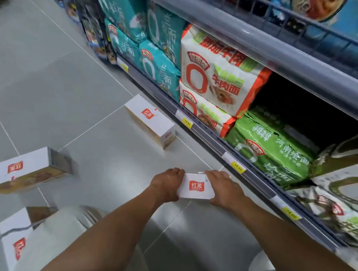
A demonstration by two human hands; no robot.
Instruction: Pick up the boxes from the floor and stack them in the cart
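Note:
A white box with a red logo (195,186) is held low over the grey tile floor. My left hand (168,184) grips its left end and my right hand (223,187) grips its right end. A second white box (150,120) lies on the floor further ahead, beside the shelf base. A third box (23,170) lies at the left. Another box (14,239) sits at the lower left, partly hidden by my pale trouser leg. No cart is in view.
A store shelf (215,133) runs along the right, packed with teal, white and green noodle bags and yellow price tags. Grey tile floor (56,90) stretches ahead and to the left.

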